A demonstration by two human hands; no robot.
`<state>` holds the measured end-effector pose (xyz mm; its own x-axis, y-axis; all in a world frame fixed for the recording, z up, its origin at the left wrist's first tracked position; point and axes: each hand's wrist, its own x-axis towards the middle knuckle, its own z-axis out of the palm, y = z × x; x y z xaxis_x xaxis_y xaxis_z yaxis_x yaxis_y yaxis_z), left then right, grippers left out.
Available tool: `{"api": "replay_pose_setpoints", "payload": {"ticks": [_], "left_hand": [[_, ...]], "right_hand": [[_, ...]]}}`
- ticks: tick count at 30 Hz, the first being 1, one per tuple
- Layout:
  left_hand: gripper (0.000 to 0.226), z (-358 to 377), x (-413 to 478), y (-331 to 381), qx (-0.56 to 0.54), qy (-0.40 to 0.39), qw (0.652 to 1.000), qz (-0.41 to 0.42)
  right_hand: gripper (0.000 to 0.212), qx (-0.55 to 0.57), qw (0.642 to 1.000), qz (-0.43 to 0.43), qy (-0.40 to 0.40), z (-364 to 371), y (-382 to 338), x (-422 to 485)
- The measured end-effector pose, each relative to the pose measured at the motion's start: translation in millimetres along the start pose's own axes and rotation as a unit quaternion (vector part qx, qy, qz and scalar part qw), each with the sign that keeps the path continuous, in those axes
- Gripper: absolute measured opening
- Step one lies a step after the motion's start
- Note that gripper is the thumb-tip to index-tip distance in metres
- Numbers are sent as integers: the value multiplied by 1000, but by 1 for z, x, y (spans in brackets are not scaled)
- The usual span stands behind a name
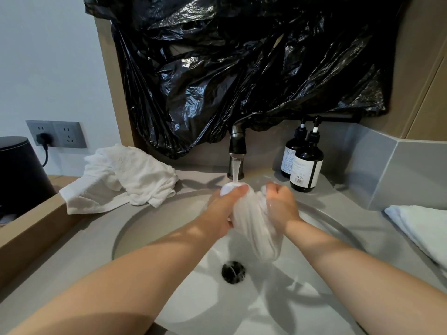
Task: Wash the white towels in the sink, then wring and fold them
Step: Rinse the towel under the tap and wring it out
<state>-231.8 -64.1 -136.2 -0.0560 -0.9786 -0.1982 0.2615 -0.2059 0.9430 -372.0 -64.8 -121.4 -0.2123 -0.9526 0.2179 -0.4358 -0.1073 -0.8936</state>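
both hands clamped on one wet towel under the running tap

your left hand (222, 209) and right hand (281, 201) are close together over the sink (145, 221), and each has its fingers curled round the same wet towel (256, 228). your left hand grips the bunched upper end, which sits directly under the stream of water (236, 169) falling from the tap (237, 146). your right hand holds the cloth just beside it. below your hands the towel hangs as a twisted roll, its lower end pointing down into the basin, above and a little right of the drain (233, 272). water is foaming in the drain.

on the counter left of the sink lies a heap of crumpled white towels (128, 175), its near edge close to the basin rim. at the right edge of the view a folded white towel (420, 228) lies flat on the counter. two dark pump bottles (307, 163) stand just right of the tap, one in front of the other. black plastic sheeting (242, 68) covers the wall behind, and its lower edge hangs down around the tap's neck. on the far left wall a grey double socket (56, 134) has a black plug in its left outlet, with a dark round container (19, 170) below it.
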Motion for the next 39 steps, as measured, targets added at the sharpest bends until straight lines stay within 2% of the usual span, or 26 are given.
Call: {"api": "replay_pose_setpoints", "payload": {"ticks": [2, 5, 8, 10, 12, 14, 16, 19, 22, 26, 28, 29, 31, 33, 36, 39], "left_hand": [[49, -2, 4, 1, -4, 16, 999, 34], [44, -8, 4, 13, -38, 39, 995, 78], [66, -15, 5, 26, -43, 68, 994, 77], [73, -21, 8, 32, -68, 78, 992, 69], [55, -24, 5, 36, -66, 59, 993, 74], [23, -23, 0, 36, -57, 15, 996, 65], [3, -20, -4, 34, -60, -27, 997, 44], [8, -12, -12, 33, -86, -59, 994, 22], [19, -9, -13, 31, -113, -63, 991, 18], [33, -12, -7, 33, -123, -13, 992, 23], [50, -15, -2, 36, -121, 3, 992, 25], [60, -16, -2, 37, -114, 4, 993, 27], [67, -15, 1, 37, -85, -3, 996, 38], [55, -14, 3, 34, -33, 3, 998, 55], [27, -14, 8, 33, 35, 46, 996, 63], [12, -10, 6, 34, 67, 66, 993, 66]], "right_hand": [[37, 35, 998, 11, -43, -5, 0, 2], [32, 77, 990, 80, -82, -6, -1, 9], [27, 127, 976, 111, -139, -13, -3, 16], [26, 103, 959, 113, -239, -22, 3, 18], [25, 41, 944, 111, -307, -26, 10, 18], [23, 16, 956, 112, -271, -24, 11, 19], [33, 89, 955, 160, -235, -19, 13, 20], [72, 187, 908, 233, -296, -11, 21, 13], [80, 224, 866, 242, -376, -10, 16, -1], [82, 275, 817, 227, -453, -15, 3, -3], [86, 297, 800, 198, -482, -12, 4, -1], [95, 294, 798, 193, -490, -12, 6, -1], [111, 266, 810, 165, -496, -9, 13, 3], [114, 222, 827, 132, -499, -6, 11, 2], [86, 99, 883, 68, -455, 2, 3, -2], [59, -12, 931, 5, -365, 13, -7, -11]]}}
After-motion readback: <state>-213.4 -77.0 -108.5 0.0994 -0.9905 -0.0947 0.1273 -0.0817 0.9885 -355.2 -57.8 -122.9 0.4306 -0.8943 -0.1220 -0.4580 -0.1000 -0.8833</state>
